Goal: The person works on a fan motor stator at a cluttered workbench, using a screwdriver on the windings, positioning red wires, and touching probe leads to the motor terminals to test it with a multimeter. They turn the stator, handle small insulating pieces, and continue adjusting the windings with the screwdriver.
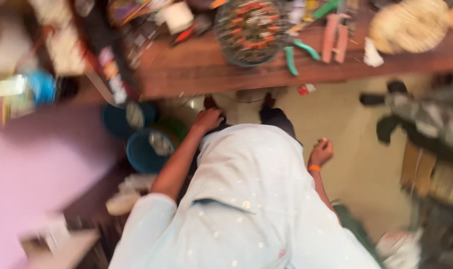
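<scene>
The view is blurred by motion. I look down my own pale blue shirt [246, 199] and dark trousers [276, 117]. My left hand [208, 119] lies on my left knee with the fingers bent over it, and the blur hides whether it grips anything. My right hand [322, 151], with an orange band [314, 168] at the wrist, hangs beside my right thigh above the beige floor [356, 159]. Its fingers are curled into a loose fist with nothing visible in them.
A wooden workbench [211, 74] runs across the top, bearing a round wire object [251, 30], green-handled pliers [298, 52], pinkish tool handles [335, 37] and a woven disc [410, 25]. Two blue buckets [144, 149] stand at the left, clutter [425, 119] at the right.
</scene>
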